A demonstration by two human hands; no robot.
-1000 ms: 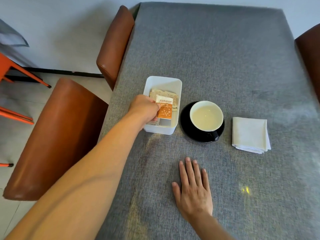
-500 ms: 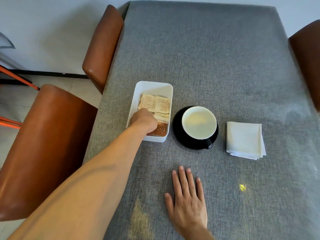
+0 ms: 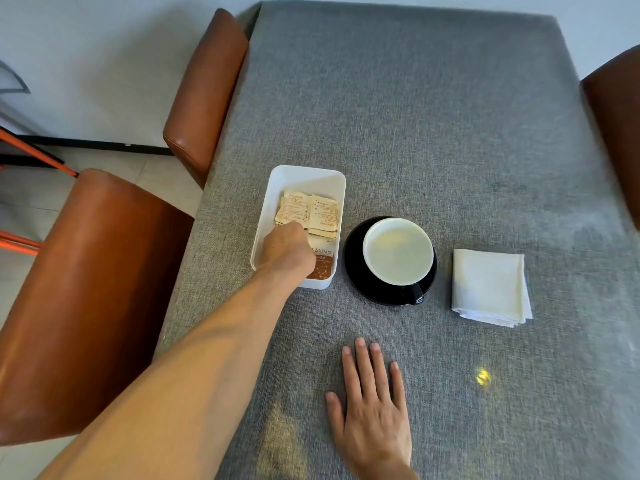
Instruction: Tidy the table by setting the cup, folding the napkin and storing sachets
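Observation:
A white plastic box (image 3: 304, 172) stands on the grey table, with several beige sachets (image 3: 308, 211) lying in its far half. My left hand (image 3: 285, 249) reaches down into the near half, fingers curled on the left edge of a brown and white sachet (image 3: 322, 265) that lies flat on the box floor. To the right of the box, a white cup (image 3: 398, 251) sits on a black saucer (image 3: 353, 268). A folded white napkin (image 3: 488, 285) lies right of the saucer. My right hand (image 3: 372, 407) rests flat on the table, palm down, holding nothing.
Brown leather chairs stand along the left table edge, one near (image 3: 86, 289) and one farther back (image 3: 204, 95); another chair (image 3: 616, 126) is at the right edge. Orange metal legs (image 3: 31, 150) show at far left. The grey cloth (image 3: 415, 116) stretches beyond the box.
My left hand has lowered the brown sachet from above the box down to the box floor. The right hand stayed flat on the table.

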